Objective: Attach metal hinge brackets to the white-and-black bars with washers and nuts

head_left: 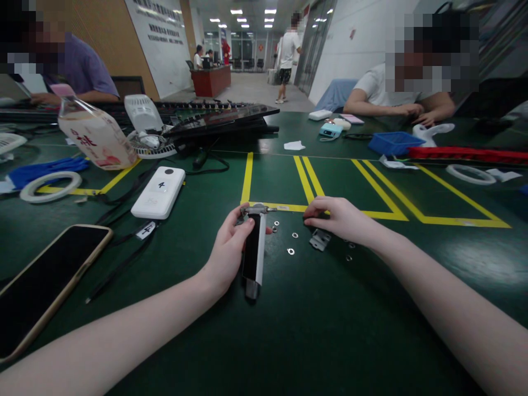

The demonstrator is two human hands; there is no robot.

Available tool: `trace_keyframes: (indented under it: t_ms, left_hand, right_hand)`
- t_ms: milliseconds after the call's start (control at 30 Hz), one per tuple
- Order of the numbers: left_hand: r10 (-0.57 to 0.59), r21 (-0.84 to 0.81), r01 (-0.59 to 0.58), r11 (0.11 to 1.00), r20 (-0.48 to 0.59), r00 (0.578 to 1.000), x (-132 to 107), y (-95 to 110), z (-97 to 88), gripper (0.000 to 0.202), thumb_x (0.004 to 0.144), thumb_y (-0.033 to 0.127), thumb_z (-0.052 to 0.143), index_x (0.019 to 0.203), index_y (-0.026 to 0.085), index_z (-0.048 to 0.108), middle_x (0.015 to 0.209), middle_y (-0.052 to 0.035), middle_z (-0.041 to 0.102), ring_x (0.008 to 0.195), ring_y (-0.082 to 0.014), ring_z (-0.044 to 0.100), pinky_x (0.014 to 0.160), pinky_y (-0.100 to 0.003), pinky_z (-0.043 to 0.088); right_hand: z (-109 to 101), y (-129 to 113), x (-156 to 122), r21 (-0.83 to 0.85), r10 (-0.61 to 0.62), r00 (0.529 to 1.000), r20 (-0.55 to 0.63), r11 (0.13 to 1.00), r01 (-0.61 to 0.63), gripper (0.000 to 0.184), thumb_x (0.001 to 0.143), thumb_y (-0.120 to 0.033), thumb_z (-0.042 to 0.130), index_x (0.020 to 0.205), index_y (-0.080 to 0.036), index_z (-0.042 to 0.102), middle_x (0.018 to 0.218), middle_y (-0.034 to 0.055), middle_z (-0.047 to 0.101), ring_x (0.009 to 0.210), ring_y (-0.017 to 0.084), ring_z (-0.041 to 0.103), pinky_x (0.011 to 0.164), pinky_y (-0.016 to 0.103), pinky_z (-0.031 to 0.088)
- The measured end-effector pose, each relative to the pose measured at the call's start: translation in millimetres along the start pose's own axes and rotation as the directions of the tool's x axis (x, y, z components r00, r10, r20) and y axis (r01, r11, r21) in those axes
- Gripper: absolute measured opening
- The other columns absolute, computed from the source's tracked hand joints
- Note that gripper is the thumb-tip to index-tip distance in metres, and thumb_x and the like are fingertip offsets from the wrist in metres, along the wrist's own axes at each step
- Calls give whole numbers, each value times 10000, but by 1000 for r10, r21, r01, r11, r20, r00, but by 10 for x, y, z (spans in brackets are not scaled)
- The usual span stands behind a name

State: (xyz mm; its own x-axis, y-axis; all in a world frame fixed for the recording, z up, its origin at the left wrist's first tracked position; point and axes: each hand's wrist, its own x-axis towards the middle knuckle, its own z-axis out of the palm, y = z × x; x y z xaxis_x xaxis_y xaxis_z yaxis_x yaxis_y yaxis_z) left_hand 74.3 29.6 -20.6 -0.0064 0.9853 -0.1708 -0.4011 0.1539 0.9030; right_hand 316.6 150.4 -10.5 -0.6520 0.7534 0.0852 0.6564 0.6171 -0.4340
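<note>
My left hand [226, 246] is closed around a long black-and-silver device [253, 253]. Its metal head is at the top, with a thin metal shaft pointing right from it. My right hand [336, 220] is pinched low over the table; whatever is between its fingertips, if anything, is too small to make out. Just below those fingers lies a small bent metal bracket [319, 240]. Several small metal washers lie between my hands, among them one washer [291, 251] near the middle. More small rings, such as this ring [348, 258], are below my right wrist.
Yellow tape [280, 208] marks boxes on the green table. At left are a phone [49, 280], a white power bank [159, 192], a tape roll [51, 187] and a bottle [97, 132]. A blue tray [394, 144] stands back right. People sit across the table.
</note>
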Motion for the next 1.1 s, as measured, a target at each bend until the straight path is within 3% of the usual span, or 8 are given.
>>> trace_keyframes:
  t_ms: [300, 667, 900, 1100]
  left_hand:
    - [-6, -9, 6, 1000, 15, 1000, 16, -20, -12, 456, 930, 312, 558, 1366, 227, 456, 942, -76, 738, 816, -233, 692, 713, -342, 550]
    - [-19, 1, 19, 1000, 17, 1000, -11, 4, 14, 494, 925, 315, 575, 1384, 217, 420, 945, -88, 742, 806, -225, 702, 698, -320, 550]
    - [-18, 23, 18, 1000, 28, 999, -18, -10, 8, 491, 929, 330, 574, 1384, 229, 422, 972, -92, 739, 794, -207, 700, 663, -285, 545]
    - [-16, 51, 15, 999, 4, 1000, -1, -29, 16, 495, 927, 325, 573, 1385, 219, 417, 957, -94, 741, 791, -206, 698, 635, -268, 537]
  right_hand:
    - [-41, 36, -7, 16, 4, 999, 50, 1000, -5, 134, 787, -289, 643, 813, -174, 705, 814, 53, 650, 721, 173, 620, 625, 296, 518]
    - [-38, -23, 5, 98, 119, 986, 119, 987, -131, 117, 771, -231, 629, 835, -152, 687, 804, 45, 655, 692, 153, 623, 569, 255, 513]
    - [-80, -78, -24, 70, 139, 982, 132, 986, -149, 146, 794, -254, 612, 856, -151, 694, 832, 55, 649, 710, 158, 611, 597, 275, 508]
    - [-70, -153, -17, 73, 186, 974, 130, 978, -197, 108, 761, -185, 630, 850, -138, 670, 854, 47, 642, 775, 163, 603, 665, 272, 491]
